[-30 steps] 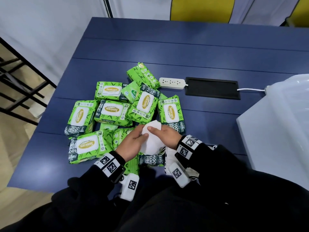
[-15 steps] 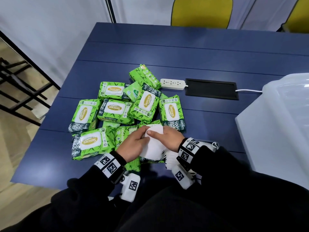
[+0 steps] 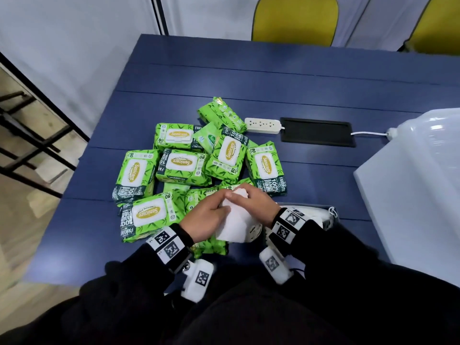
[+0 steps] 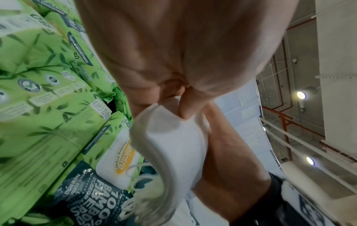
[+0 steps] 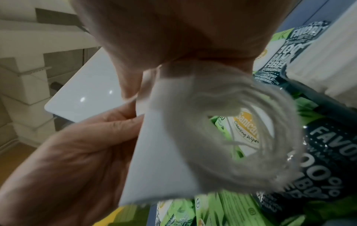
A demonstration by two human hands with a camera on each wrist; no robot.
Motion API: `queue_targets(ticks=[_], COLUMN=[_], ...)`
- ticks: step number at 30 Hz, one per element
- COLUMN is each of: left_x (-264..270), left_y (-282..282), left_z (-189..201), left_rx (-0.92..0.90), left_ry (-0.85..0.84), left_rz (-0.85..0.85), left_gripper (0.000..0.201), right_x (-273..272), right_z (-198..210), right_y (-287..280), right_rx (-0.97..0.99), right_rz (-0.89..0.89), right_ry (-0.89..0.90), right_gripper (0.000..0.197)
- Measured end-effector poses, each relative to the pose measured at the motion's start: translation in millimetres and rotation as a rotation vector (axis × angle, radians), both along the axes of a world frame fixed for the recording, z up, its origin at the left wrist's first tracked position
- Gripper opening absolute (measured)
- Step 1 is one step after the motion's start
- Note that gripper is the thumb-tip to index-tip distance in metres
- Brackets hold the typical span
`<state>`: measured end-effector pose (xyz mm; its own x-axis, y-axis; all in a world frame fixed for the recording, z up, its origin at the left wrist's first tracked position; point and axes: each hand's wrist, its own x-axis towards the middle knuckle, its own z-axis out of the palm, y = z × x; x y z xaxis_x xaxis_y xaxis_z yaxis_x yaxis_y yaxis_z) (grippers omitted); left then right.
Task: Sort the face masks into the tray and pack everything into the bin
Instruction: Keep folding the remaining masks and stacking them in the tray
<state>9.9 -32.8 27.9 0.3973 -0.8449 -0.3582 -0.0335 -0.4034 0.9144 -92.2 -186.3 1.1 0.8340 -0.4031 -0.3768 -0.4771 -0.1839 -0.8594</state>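
A folded white face mask [image 3: 235, 221] is held between both hands over the near part of a pile of green wipe packs [image 3: 184, 165]. My left hand [image 3: 206, 217] pinches its left side, thumb on top. My right hand [image 3: 251, 201] grips its far edge with curled fingers. The left wrist view shows the mask [image 4: 173, 146] pinched at its upper corner. In the right wrist view the mask [image 5: 164, 152] hangs with its ear loops [image 5: 251, 137] bunched to the right. More white masks [image 3: 316, 215] lie in a dark tray behind my right wrist.
A translucent white bin [image 3: 418, 185] stands at the table's right edge. A white power strip [image 3: 262, 125] and a black cable hatch [image 3: 317, 131] lie beyond the packs. Yellow chairs [image 3: 295, 19] stand at the far side. The blue table [image 3: 249, 78] drops off at left.
Both hands have stayed together on the mask, shifting their hold slightly. The right hand's fingers now curl over its far edge. The head view has tilted a little.
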Motion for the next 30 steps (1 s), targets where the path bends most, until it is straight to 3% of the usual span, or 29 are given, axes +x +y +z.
queue_targets(ticks=[3, 9, 12, 16, 19, 24, 26, 30], left_x=[19.9, 48.7, 56.4, 58.0, 53.2, 40.5, 37.4, 28.1], left_y=[6.5, 22.7, 25.7, 25.2, 21.8, 8.3, 0.3, -16.8], left_z=[-4.9, -13.2, -9.7, -8.7, -4.6, 2.7, 1.9, 1.2], left_rx=[0.007, 0.081, 0.082, 0.077, 0.062, 0.070, 0.067, -0.033], left_ry=[0.029, -0.040, -0.130, -0.246, -0.267, -0.111, 0.015, 0.302], left_rz=[0.168, 0.231, 0.215, 0.181, 0.139, 0.180, 0.239, 0.313], left_gripper=[0.031, 0.039, 0.040, 0.034, 0.038, 0.042, 0.043, 0.040], right_x=[-5.3, 1.9, 12.4, 25.2, 30.1, 22.7, 14.4, -9.9], right_z=[1.7, -11.6, -12.1, -12.0, -5.5, 6.7, 10.6, 14.1], right_y=[2.2, 14.2, 22.7, 32.6, 39.2, 44.8, 42.4, 29.7], right_rx=[-0.049, -0.109, -0.098, -0.154, -0.255, -0.326, -0.299, -0.264], right_rz=[0.069, -0.171, -0.263, -0.418, -0.444, -0.344, -0.319, -0.298], right_ry=[0.092, 0.177, 0.149, 0.083, 0.080, -0.040, -0.100, -0.179], right_gripper=[0.027, 0.042, 0.031, 0.046, 0.025, 0.016, 0.012, 0.022])
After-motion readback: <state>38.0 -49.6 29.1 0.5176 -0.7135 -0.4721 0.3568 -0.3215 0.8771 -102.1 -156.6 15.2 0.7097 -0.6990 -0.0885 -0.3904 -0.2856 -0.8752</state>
